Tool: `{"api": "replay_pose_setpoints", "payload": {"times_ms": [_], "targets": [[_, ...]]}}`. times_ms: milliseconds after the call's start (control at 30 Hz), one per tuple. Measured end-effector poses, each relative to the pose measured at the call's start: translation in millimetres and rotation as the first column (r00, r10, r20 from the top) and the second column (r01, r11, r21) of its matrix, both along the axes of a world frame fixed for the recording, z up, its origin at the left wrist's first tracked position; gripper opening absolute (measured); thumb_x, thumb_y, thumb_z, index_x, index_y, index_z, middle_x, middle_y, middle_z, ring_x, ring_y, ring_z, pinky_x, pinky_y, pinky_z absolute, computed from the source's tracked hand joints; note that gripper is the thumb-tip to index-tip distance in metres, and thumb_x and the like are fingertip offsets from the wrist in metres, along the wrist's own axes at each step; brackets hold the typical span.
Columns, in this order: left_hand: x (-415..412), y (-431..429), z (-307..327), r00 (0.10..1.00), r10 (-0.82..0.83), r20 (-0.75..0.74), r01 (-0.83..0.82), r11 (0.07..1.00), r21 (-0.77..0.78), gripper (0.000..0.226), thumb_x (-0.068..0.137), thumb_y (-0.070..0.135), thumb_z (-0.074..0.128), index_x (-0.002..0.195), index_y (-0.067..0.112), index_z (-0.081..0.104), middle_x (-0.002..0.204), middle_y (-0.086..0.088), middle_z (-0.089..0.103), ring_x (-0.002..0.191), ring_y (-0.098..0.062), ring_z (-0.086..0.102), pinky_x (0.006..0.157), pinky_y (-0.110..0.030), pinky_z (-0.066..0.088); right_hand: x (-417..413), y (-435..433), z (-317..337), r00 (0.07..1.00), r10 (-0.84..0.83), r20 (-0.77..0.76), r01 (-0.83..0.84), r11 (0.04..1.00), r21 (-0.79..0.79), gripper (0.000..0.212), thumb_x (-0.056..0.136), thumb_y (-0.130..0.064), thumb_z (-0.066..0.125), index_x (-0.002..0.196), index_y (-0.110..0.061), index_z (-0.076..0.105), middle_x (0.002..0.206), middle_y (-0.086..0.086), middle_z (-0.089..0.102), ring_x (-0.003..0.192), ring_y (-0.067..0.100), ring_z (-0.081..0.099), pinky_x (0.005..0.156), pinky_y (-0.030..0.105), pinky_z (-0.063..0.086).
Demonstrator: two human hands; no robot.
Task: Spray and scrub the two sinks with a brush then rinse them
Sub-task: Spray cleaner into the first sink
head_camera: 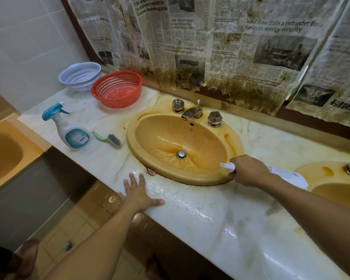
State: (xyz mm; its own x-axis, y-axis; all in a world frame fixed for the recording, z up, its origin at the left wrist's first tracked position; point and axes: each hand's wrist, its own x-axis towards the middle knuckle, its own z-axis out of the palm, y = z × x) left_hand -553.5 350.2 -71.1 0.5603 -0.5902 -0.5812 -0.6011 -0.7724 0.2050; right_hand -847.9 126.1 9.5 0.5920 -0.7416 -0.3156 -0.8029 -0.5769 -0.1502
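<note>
At the far left an orange basin [6, 152] is cut off by the frame edge, so its full shape cannot be made out. On the marble counter [210, 219] a teal-capped spray bottle [69, 130] is stood upright, its label too small to be read. Behind it a lavender colander [80, 76] and a red colander [116, 88] are set just beside each other, near the wall. The brush [109, 139], green-handled, is laid on the counter between the teal-capped bottle and the first sink [182, 142], untouched by either hand.

The left hand [137, 190] is pressed flat on the wet front edge of the counter, fingers straight and spread, with nothing grasped. The first sink is seen whole: orange stains are streaked round its drain, and the tap [191, 113] is flanked by two metal knobs.

Over the sink's near right rim a white spray bottle [287, 176] is gripped by the right hand [247, 170], fingers curled round its neck, the nozzle pointed into the bowl. Much of the bottle is hidden by the hand and forearm, and its print is blurred. Whether the trigger is squeezed cannot be told.

The second sink [331, 178] is cut off at the right edge and partly covered by the right arm. Stained newspaper [210, 37] is hung along the wall behind.
</note>
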Motion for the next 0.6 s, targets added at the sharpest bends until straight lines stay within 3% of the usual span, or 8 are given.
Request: {"api": "replay_pose_setpoints", "payload": {"times_ms": [67, 200, 267, 333, 467, 533, 600], "targets": [[-0.9, -0.7, 1.5, 1.0, -0.003, 0.011, 0.002, 1.0, 0.002, 0.15, 0.061, 0.085, 0.074, 0.16, 0.026, -0.021, 0.163, -0.008, -0.037, 0.152, -0.037, -0.029, 0.121, -0.067, -0.003, -0.1, -1.6, -2.6, 1.0, 0.005, -0.025, -0.005, 1.0, -0.006, 0.015, 0.093, -0.039, 0.059, 0.093, -0.024, 0.061, 0.085, -0.006, 0.054, 0.083, 0.023, 0.057, 0.06, 0.03, 0.036], [-2.2, -0.6, 1.7, 1.0, -0.007, 0.025, 0.007, 1.0, 0.001, 0.149, 0.062, 0.085, 0.074, 0.161, 0.025, -0.02, 0.164, -0.009, -0.037, 0.152, -0.037, -0.028, 0.122, -0.065, -0.003, -1.8, -1.1, -2.4, 0.996, -0.075, -0.038, 0.075, 0.997, -0.005, 0.018, 0.093, -0.037, 0.056, 0.087, -0.021, 0.055, 0.086, -0.002, 0.051, 0.079, 0.024, 0.053, 0.061, 0.031, 0.037], [-1.9, -1.0, 1.2, 1.0, -0.009, 0.027, 0.009, 1.0, 0.0, 0.149, 0.062, 0.085, 0.073, 0.161, 0.025, -0.02, 0.164, -0.009, -0.037, 0.152, -0.037, -0.028, 0.122, -0.064, -0.003, -3.8, -3.5, -6.8, 0.994, -0.108, -0.009, 0.108, 0.994, 0.021, 0.018, 0.09, -0.038, 0.052, 0.092, -0.024, 0.064, 0.08, -0.003, 0.051, 0.073, 0.021, 0.052, 0.054, 0.029, 0.033], [-1.3, -1.4, 0.6, 0.999, -0.01, 0.03, 0.01, 1.0, 0.001, 0.149, 0.062, 0.085, 0.073, 0.161, 0.025, -0.02, 0.163, -0.009, -0.037, 0.152, -0.037, -0.028, 0.122, -0.064, -0.003, -5.0, -7.1, -12.4, 0.992, -0.123, 0.041, 0.119, 0.989, 0.086, 0.03, 0.084, -0.044, 0.051, 0.101, -0.027, 0.069, 0.074, -0.005, 0.052, 0.069, 0.017, 0.053, 0.051, 0.028, 0.033], [-1.0, -0.7, -1.4, 1.0, -0.008, 0.028, 0.008, 1.0, -0.011, 0.149, 0.061, 0.085, 0.073, 0.161, 0.026, -0.02, 0.163, -0.008, -0.037, 0.152, -0.036, -0.029, 0.122, -0.064, -0.003, 9.6, -2.9, -1.6, 0.959, -0.22, 0.178, 0.152, 0.932, 0.33, 0.028, 0.077, -0.041, 0.073, 0.094, -0.018, 0.071, 0.073, 0.001, 0.061, 0.069, 0.02, 0.058, 0.058, 0.031, 0.042], [-0.3, 1.1, -2.4, 1.0, -0.001, 0.026, 0.002, 1.0, -0.028, 0.148, 0.061, 0.085, 0.073, 0.161, 0.027, -0.02, 0.163, -0.006, -0.037, 0.152, -0.035, -0.029, 0.122, -0.063, -0.004, 19.7, 1.3, 3.9, 0.946, -0.235, 0.225, 0.12, 0.896, 0.428, 0.047, 0.065, -0.05, 0.077, 0.102, -0.022, 0.073, 0.079, 0.003, 0.067, 0.071, 0.02, 0.062, 0.063, 0.035, 0.05], [0.3, 3.0, -2.0, 1.0, 0.004, 0.03, -0.003, 0.999, -0.049, 0.148, 0.06, 0.085, 0.074, 0.161, 0.029, -0.018, 0.164, -0.004, -0.036, 0.153, -0.033, -0.028, 0.123, -0.062, -0.003, 31.8, 7.3, 4.7, 0.945, -0.214, 0.247, 0.085, 0.891, 0.445, 0.052, 0.065, -0.055, 0.08, 0.107, -0.025, 0.073, 0.083, 0.002, 0.068, 0.073, 0.019, 0.064, 0.065, 0.037, 0.052]]}}
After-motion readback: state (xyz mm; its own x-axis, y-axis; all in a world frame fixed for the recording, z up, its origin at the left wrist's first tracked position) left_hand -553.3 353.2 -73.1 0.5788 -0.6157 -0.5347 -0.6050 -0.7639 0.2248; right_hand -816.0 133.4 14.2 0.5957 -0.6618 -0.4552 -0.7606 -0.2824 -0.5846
